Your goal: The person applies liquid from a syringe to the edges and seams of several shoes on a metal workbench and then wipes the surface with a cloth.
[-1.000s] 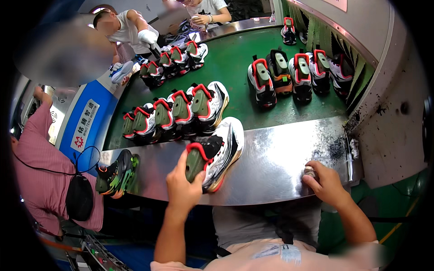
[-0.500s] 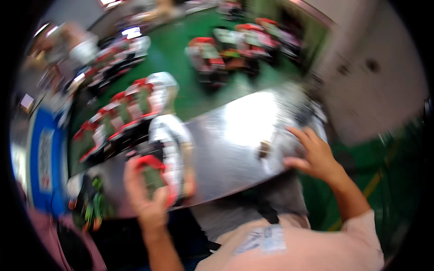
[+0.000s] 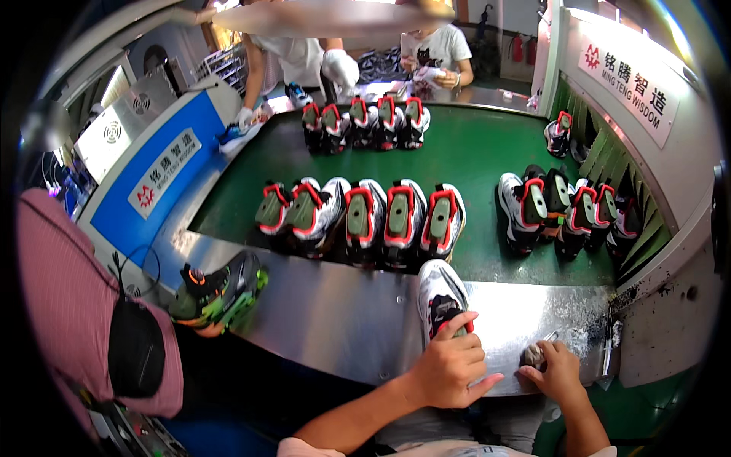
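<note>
I had a white shoe [image 3: 440,283] over the metal table [image 3: 327,320], toe pointing away from me, the fingers of my left grip [image 3: 449,365] curled over its opening, holding it. To its right, the fingers and thumb of my right grip [image 3: 558,369] were round a small grey lump [image 3: 532,355]; how firmly, I could not tell. Beyond, five shoes [image 3: 397,217] stood in a row on a green belt [image 3: 472,164].

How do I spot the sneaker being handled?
Find the green conveyor belt, then the steel ledge along its near edge. At this ledge is a white-and-black sneaker. Unlike the five sneakers lined up behind it, it has the person's left hand on it.
</note>
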Action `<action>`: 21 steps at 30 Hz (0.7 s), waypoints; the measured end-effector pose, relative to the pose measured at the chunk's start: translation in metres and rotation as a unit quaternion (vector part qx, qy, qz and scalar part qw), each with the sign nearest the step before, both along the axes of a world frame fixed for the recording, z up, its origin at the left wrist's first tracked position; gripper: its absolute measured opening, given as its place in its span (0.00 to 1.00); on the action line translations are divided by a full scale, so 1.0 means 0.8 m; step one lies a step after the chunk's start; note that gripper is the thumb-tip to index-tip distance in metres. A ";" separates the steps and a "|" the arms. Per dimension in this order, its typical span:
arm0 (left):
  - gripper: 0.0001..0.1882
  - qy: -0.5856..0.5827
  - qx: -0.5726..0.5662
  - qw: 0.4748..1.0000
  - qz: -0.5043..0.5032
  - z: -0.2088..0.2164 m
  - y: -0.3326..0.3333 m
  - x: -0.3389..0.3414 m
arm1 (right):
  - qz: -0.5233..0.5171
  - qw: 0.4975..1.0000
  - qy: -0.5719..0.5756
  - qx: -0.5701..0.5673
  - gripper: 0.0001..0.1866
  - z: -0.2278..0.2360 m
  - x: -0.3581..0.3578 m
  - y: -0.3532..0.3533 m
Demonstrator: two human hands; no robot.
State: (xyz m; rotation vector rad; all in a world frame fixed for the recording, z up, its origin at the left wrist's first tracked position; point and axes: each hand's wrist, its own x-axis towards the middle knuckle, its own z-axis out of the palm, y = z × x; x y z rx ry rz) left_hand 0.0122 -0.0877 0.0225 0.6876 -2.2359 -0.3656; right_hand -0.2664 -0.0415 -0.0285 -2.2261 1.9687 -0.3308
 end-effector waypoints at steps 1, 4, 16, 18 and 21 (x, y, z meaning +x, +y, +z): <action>0.14 0.008 -0.010 1.000 0.021 0.004 0.003 -0.004 | -0.001 0.999 -0.028 -0.016 0.29 0.000 0.000 -0.002; 0.12 0.072 0.020 0.997 0.026 0.017 0.002 -0.004 | -0.028 0.990 -0.137 -0.033 0.24 0.006 -0.007 -0.006; 0.13 0.367 0.394 0.843 -0.003 0.095 -0.164 0.067 | 0.246 0.903 -0.280 -0.213 0.31 0.124 0.216 -0.240; 0.16 0.364 0.357 0.855 0.094 0.102 -0.185 0.085 | 0.246 0.920 -0.242 -0.185 0.40 0.133 0.225 -0.256; 0.15 0.284 0.319 0.882 0.201 0.087 -0.256 0.157 | 0.220 0.928 -0.275 -0.122 0.48 0.156 0.199 -0.231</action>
